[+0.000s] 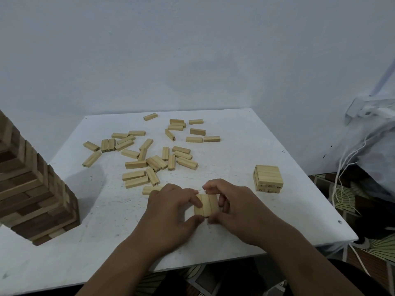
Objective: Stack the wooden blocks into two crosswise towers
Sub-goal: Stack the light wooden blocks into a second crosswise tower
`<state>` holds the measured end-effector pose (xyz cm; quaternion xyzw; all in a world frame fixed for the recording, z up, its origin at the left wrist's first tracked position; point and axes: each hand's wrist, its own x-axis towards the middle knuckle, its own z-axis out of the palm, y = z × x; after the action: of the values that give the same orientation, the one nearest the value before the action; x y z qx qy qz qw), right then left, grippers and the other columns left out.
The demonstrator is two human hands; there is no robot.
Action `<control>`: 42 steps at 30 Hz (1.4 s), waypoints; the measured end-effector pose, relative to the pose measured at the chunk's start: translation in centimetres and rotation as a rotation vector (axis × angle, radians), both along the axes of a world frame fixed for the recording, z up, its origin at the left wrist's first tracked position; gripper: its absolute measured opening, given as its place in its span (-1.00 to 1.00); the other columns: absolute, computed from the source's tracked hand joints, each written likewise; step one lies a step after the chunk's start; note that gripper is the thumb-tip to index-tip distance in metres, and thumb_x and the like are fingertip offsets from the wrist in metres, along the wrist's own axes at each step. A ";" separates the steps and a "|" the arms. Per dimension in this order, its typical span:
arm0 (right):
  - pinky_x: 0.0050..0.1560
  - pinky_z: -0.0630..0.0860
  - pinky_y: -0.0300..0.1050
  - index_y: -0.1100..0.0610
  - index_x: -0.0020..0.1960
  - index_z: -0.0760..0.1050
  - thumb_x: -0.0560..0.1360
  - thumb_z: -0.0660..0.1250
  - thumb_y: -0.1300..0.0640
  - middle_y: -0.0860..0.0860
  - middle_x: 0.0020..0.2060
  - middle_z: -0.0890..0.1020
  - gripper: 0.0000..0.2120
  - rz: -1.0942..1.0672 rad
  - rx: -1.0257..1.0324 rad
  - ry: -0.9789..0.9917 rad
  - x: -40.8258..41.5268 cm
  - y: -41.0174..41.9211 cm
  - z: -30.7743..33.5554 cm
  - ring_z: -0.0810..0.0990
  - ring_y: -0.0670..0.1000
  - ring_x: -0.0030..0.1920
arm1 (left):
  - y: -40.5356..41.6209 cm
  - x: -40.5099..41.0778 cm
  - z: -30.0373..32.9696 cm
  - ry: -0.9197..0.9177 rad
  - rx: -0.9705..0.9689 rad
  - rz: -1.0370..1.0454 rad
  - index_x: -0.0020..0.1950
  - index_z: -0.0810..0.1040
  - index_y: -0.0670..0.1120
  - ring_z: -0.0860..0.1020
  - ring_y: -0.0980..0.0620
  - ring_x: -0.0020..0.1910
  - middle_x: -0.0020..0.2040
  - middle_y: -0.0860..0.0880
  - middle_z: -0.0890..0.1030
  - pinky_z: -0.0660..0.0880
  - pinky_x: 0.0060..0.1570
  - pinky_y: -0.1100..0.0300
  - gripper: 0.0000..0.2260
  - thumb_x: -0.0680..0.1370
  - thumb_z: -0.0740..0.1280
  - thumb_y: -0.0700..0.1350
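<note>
Three pale wooden blocks (206, 205) lay side by side on the white table (267, 142), their long sides touching, forming one flat row near the front edge. I held that row between both hands. My left hand (171, 208) had its fingers curled over the far left end and its thumb pressed against the near end of the leftmost block. My right hand (233, 207) mirrored it, fingers bent round the far right side and thumb at the near end, so the row was squeezed from both sides. Whether the row rested fully on the table or was slightly lifted, I could not tell.

To the right of my hands, well apart, stood a short crosswise stack (268, 179) of the same pale blocks, a few layers high, with small dark markings on the ends facing me. Beyond my hands, across the middle and far part of the table, lay the scattered loose blocks (158, 162), some flat, some on edge, some touching or overlapping each other, one of them (149, 190) just behind my left hand.

At the left edge rose a tall tower (32, 189) of darker and lighter wooden pieces, leaning in the wide-angle view. A white bag with cords (367, 146) sat off the table to the right, above a patterned floor (384, 251).
</note>
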<state>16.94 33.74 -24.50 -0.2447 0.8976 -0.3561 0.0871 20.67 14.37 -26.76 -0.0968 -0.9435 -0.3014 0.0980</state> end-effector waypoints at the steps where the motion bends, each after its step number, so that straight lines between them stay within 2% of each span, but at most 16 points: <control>1: -0.23 0.40 -0.40 -0.23 0.24 0.38 0.40 0.52 0.14 -0.31 -0.12 0.46 -0.45 -0.004 -0.007 0.001 0.0 0.1 0.0 0.48 -0.34 -0.17 | 0.1 -0.1 0.1 0.002 0.003 -0.001 -0.04 0.53 0.23 0.40 0.26 0.15 0.09 0.32 0.55 0.37 0.16 -0.02 -0.78 0.37 0.40 0.21; 7: -0.20 0.36 -0.40 -0.31 0.14 0.31 0.45 0.48 0.14 -0.30 -0.09 0.46 -0.50 -0.069 -0.052 0.097 -0.4 1.2 1.1 0.47 -0.21 -0.13 | 1.4 -1.1 1.4 0.002 0.088 -0.005 0.12 0.42 0.23 0.34 0.32 0.18 0.08 0.34 0.44 0.32 0.18 0.10 -0.68 0.45 0.45 0.12; 11: -0.11 0.42 -0.27 -0.28 0.16 0.32 0.44 0.51 0.12 -0.32 -0.09 0.45 -0.49 -0.137 -0.079 0.158 -1.2 3.4 1.9 0.45 -0.18 -0.09 | 4.0 -2.5 2.4 0.016 0.144 -0.042 0.21 0.35 0.25 0.42 0.18 0.23 0.16 0.27 0.47 0.41 0.26 -0.03 -0.63 0.47 0.39 0.16; 13: -0.06 0.46 -0.23 -0.26 0.18 0.34 0.44 0.51 0.14 -0.32 -0.09 0.46 -0.50 -0.195 -0.103 0.152 -1.7 5.1 2.3 0.47 -0.16 -0.06 | 6.0 -3.4 2.8 0.006 0.165 -0.058 0.20 0.30 0.27 0.42 0.15 0.26 0.22 0.23 0.47 0.39 0.30 -0.06 -0.62 0.49 0.41 0.12; 16: -0.05 0.42 -0.26 -0.26 0.17 0.36 0.44 0.49 0.18 -0.32 -0.07 0.49 -0.50 -0.268 -0.144 0.149 -2.3 7.2 2.6 0.47 -0.23 -0.03 | 8.6 -4.6 3.3 0.007 0.184 -0.069 0.23 0.26 0.25 0.40 0.15 0.29 0.28 0.20 0.44 0.34 0.35 -0.05 -0.57 0.51 0.43 0.06; 20: -0.13 0.38 -0.36 -0.27 0.17 0.32 0.46 0.44 0.24 -0.31 0.03 0.52 -0.47 -0.304 -0.141 0.196 -2.7 9.4 2.8 0.47 -0.25 -0.10 | 11.1 -6.0 3.4 0.005 0.175 -0.096 0.30 0.25 0.21 0.39 0.13 0.33 0.34 0.19 0.43 0.26 0.32 0.07 -0.54 0.52 0.41 0.05; 24: -0.18 0.42 -0.44 -0.28 0.16 0.31 0.47 0.42 0.27 -0.24 0.08 0.55 -0.47 -0.310 -0.163 0.186 -3.5 10.5 2.5 0.46 -0.24 -0.11 | 12.2 -6.8 3.1 0.002 0.172 -0.099 0.34 0.18 0.24 0.38 0.16 0.34 0.36 0.19 0.45 0.14 0.25 0.16 -0.49 0.52 0.40 0.07; 32: -0.14 0.40 -0.47 -0.24 0.15 0.33 0.45 0.45 0.29 -0.19 0.12 0.58 -0.46 -0.323 -0.186 0.105 -4.7 11.2 1.4 0.44 -0.30 -0.12 | 12.9 -7.8 2.1 -0.026 0.165 -0.075 0.35 0.16 0.25 0.39 0.17 0.33 0.34 0.21 0.47 0.11 0.23 0.17 -0.45 0.51 0.42 0.05; 36: -0.11 0.32 -0.38 -0.24 0.19 0.33 0.44 0.47 0.24 -0.23 0.13 0.58 -0.46 -0.329 -0.153 0.102 -4.9 11.4 1.0 0.44 -0.27 -0.07 | 13.1 -7.9 1.9 -0.033 0.158 -0.055 0.37 0.16 0.24 0.40 0.14 0.34 0.34 0.21 0.47 0.11 0.25 0.17 -0.42 0.50 0.43 0.07; 42: -0.07 0.33 -0.30 -0.26 0.25 0.31 0.43 0.48 0.19 -0.26 0.15 0.56 -0.42 -0.332 -0.148 0.088 -5.0 11.6 0.7 0.46 -0.20 0.03 | 12.9 -8.2 1.9 -0.057 0.153 -0.051 0.41 0.12 0.25 0.36 0.13 0.37 0.37 0.23 0.44 0.09 0.26 0.15 -0.36 0.48 0.44 0.10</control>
<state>11.93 45.31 -23.76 -0.1142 0.8999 -0.4198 -0.0304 12.51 27.29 -24.87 -0.1044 -0.9173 -0.3776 0.0705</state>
